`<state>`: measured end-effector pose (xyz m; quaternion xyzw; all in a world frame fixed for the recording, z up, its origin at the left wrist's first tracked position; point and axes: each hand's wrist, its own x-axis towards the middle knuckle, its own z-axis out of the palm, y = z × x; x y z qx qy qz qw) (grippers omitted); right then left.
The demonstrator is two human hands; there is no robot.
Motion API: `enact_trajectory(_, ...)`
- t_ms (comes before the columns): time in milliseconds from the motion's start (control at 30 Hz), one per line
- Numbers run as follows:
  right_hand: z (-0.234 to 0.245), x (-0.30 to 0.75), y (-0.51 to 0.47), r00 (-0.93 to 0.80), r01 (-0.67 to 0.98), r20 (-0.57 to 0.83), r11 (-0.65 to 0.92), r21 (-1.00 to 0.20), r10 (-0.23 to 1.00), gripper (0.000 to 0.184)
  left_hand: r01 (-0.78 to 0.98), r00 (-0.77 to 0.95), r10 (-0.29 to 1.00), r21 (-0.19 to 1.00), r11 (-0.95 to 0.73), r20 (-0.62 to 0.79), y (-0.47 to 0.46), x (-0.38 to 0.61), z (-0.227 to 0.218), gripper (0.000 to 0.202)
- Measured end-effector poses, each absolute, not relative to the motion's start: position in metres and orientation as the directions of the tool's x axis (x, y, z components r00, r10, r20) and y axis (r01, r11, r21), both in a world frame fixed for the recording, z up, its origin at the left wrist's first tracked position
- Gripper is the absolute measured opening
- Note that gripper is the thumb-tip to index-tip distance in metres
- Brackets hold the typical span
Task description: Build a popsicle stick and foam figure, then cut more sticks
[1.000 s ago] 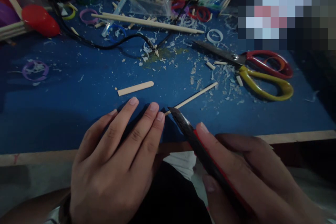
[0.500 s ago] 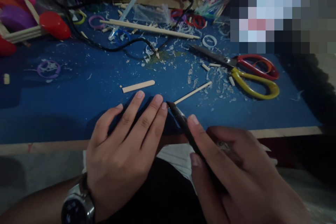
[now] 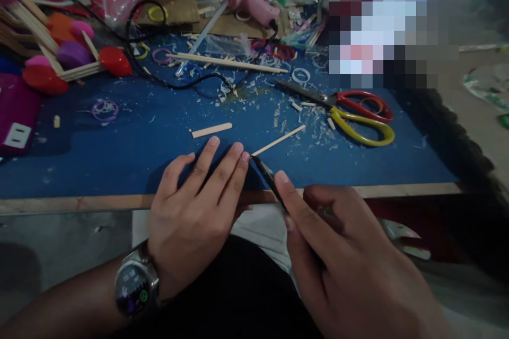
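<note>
My left hand (image 3: 194, 209) lies flat with fingers stretched at the front edge of the blue table, a watch (image 3: 137, 286) on its wrist. Its fingertips press beside the near end of a thin wooden stick (image 3: 278, 140); whether they cover part of it I cannot tell. In my right hand (image 3: 342, 249) is a slim black cutter knife (image 3: 272, 183), index finger along its top. The knife's tip meets the stick's near end by my left fingertips. A short cut piece of popsicle stick (image 3: 212, 130), one end rounded, lies just beyond my left fingers.
Scissors (image 3: 328, 100) with red and yellow handles lie right. Behind are a chopstick-like pair of sticks (image 3: 230, 62), a black cable (image 3: 170, 86), a pink glue gun (image 3: 252, 2), rubber bands and shavings. A popsicle-stick build with colourful rounded pieces (image 3: 115, 60) stands left.
The camera view has shifted, showing more of the table's back and left side. The knife tip has moved slightly, and more of the stick's near end shows. Both hands keep nearly the same pose.
</note>
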<state>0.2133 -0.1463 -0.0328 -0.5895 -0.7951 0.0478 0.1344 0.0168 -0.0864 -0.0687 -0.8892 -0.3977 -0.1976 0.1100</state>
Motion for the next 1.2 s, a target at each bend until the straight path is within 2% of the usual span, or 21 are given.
enact_trajectory(333,-0.026,0.204,-0.129,-0.269,0.933,0.193,0.305,-0.191,0.943,0.049,0.755,0.6,0.672,-0.029,-0.655,0.433,-0.087,0.017,-0.069,0.046)
enact_trajectory(667,-0.025,0.207,-0.142,-0.236,0.938,0.217,0.28,-0.204,0.947,0.048,0.748,0.608,0.649,-0.057,-0.661,0.458,-0.089,0.018,-0.069,0.046)
enact_trajectory(1200,-0.014,0.2,-0.133,-0.28,0.949,0.194,0.302,-0.094,0.94,0.049,0.762,0.565,0.674,0.012,-0.647,0.475,-0.091,0.02,-0.073,0.046)
